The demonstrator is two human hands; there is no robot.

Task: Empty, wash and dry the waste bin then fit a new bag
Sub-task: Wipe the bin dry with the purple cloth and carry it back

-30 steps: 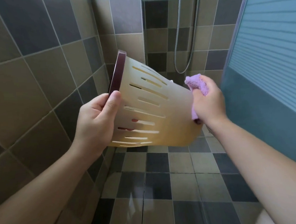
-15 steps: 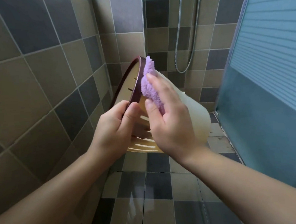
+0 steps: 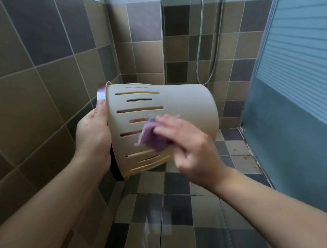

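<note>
Nearest, right hand (image 3: 187, 149) curled round a bunched purple cloth (image 3: 152, 140), grip closed on it, pressing it against the slotted side wall of the waste bin (image 3: 186, 106); blurred, so likely mid-stroke, a drying wipe by the look of it. Beside it, left hand (image 3: 93, 134) clamped on the dark maroon rim (image 3: 101, 92), thumb over the edge and fingers hidden behind, probably inside the mouth. Held that way to keep the bin off the floor, tipped on its side with the mouth toward the left wall and the base pointing right, leaving the outer wall turned up toward the cloth and free to be rotated. No bag fitted, nothing visible through the slots. Below, checked floor tiles (image 3: 176, 210) with a wet-looking sheen. Farther back, tiled corner wall, a shower hose (image 3: 202, 49) hanging in a loop, and a frosted glass door (image 3: 298, 75) at the right.
</note>
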